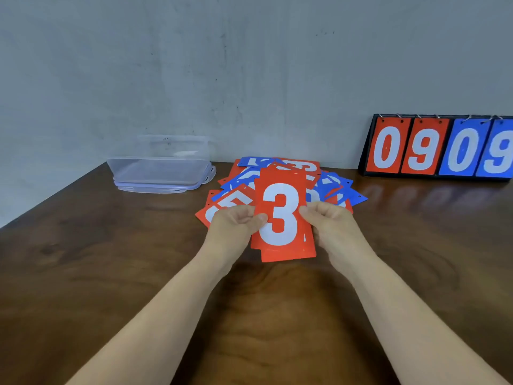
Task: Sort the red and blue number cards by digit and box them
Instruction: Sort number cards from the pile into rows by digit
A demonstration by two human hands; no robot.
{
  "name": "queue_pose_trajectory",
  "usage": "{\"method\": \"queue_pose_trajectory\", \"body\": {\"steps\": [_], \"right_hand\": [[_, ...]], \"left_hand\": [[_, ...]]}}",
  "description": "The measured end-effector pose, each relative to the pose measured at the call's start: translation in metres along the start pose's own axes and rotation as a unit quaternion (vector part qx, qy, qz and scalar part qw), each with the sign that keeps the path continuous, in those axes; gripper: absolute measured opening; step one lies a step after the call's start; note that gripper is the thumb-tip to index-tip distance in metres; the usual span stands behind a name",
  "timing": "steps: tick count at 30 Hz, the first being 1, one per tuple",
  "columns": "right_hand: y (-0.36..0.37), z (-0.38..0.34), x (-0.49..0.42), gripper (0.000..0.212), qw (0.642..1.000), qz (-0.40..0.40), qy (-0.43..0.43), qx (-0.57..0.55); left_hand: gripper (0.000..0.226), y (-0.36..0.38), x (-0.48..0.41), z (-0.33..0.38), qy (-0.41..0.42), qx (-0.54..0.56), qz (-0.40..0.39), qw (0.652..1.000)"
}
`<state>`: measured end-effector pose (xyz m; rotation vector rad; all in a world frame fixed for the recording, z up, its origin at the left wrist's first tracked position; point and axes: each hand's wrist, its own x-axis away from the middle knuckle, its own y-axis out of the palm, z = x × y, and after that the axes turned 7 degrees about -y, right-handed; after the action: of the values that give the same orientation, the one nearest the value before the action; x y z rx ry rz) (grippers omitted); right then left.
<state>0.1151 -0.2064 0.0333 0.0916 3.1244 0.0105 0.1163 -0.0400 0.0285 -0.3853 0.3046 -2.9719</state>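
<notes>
Your left hand [236, 222] and right hand [330, 220] are each pinching one side of one red card stack [283, 218], near one scattered pile [334, 187].

Reads a large white 3 on the top card of the red stack [283, 218], gripped by left hand [236, 222] and right hand [330, 220] just in front of the loose pile [337, 187]. Reads 0, 9, 0, 9 in white on the flip scoreboard [438, 147], well right of the pile: first two on red, last two on blue. Shows part of a white 3 on a red card [298, 165] at the pile's far edge; other digits there too covered to read.
</notes>
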Motion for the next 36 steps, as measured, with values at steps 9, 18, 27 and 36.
{"method": "queue_pose_trajectory", "body": {"steps": [9,18,27,36], "right_hand": [[0.004,-0.002,0.058,0.016,0.995,0.035,0.024,0.091],[0.037,0.01,0.099,0.021,0.988,0.112,0.029,0.104],[0.024,0.036,0.122,0.029,0.888,0.212,-0.007,0.408],[0.031,0.056,0.141,0.036,0.812,0.024,-0.131,0.569]], "left_hand": [[0.016,-0.06,0.051,-0.023,0.038,-0.046,0.004,0.998],[0.013,-0.095,0.077,-0.051,0.047,-0.097,0.003,0.994],[0.067,-0.145,0.07,-0.09,0.116,-0.347,0.122,0.922],[0.052,-0.155,0.064,-0.096,0.207,-0.434,-0.033,0.876]]}}
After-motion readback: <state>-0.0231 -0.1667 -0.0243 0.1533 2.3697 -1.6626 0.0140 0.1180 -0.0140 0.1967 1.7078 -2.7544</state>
